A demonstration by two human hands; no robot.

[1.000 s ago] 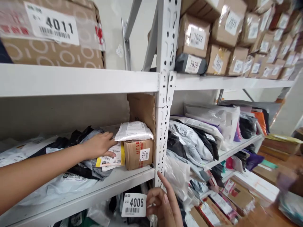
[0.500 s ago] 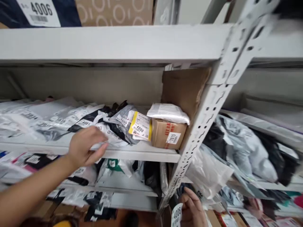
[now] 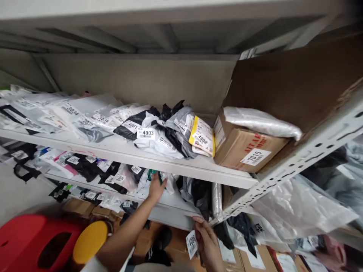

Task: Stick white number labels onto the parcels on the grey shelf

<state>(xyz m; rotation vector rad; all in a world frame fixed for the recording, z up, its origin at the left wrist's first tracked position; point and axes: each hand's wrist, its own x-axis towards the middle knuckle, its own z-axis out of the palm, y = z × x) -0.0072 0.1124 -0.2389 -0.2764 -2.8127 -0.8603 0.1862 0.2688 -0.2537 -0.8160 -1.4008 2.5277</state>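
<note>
My left hand [image 3: 156, 187] reaches into the lower shelf, its thumb apart from the fingers. Its fingertips are at a green package [image 3: 152, 173] among white plastic bags; whether they grip it I cannot tell. Low by the shelf post, my right hand [image 3: 207, 243] is closed with a white label marked 4006 [image 3: 192, 244] sticking out at its left. What the label is fixed to is mostly hidden by the fingers. Above, on the middle shelf, lie a white parcel marked 4003 [image 3: 159, 141], a yellow-edged parcel marked 4008 [image 3: 202, 136] and a cardboard box marked 7015 [image 3: 249, 149].
A perforated metal post [image 3: 309, 151] stands at the right, with more bagged parcels [image 3: 300, 204] beyond it. Bagged parcels fill the left of the middle shelf [image 3: 85, 149]. On the floor are a red bin [image 3: 25, 234], a yellow round stool top [image 3: 90, 241] and cardboard boxes.
My left hand has moved from in front of the middle shelf down to the green package on the lower shelf. My right hand still holds the labelled item. The view has tilted down and come closer.
</note>
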